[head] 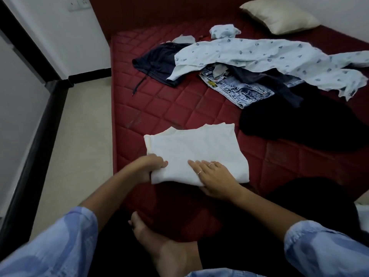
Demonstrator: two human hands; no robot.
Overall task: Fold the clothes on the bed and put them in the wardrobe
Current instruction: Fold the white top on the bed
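Observation:
A white garment (195,148), folded into a rough rectangle, lies on the red quilted mattress (151,104) close to me. My left hand (149,166) grips its near left corner, thumb on top and fingers under the cloth. My right hand (215,176) lies on its near edge with fingers straight on top and the thumb beneath. Farther back lie unfolded clothes: a light blue printed shirt (259,54), dark blue shorts with a drawstring (159,62), washed denim (239,90) and a black garment (295,120).
A cream pillow (279,15) sits at the far right corner of the bed. A small light blue printed piece (223,31) lies behind the shirt. The tiled floor (79,136) and a white wall with a black skirting run along the left. My bare foot (159,242) rests near the bed's edge.

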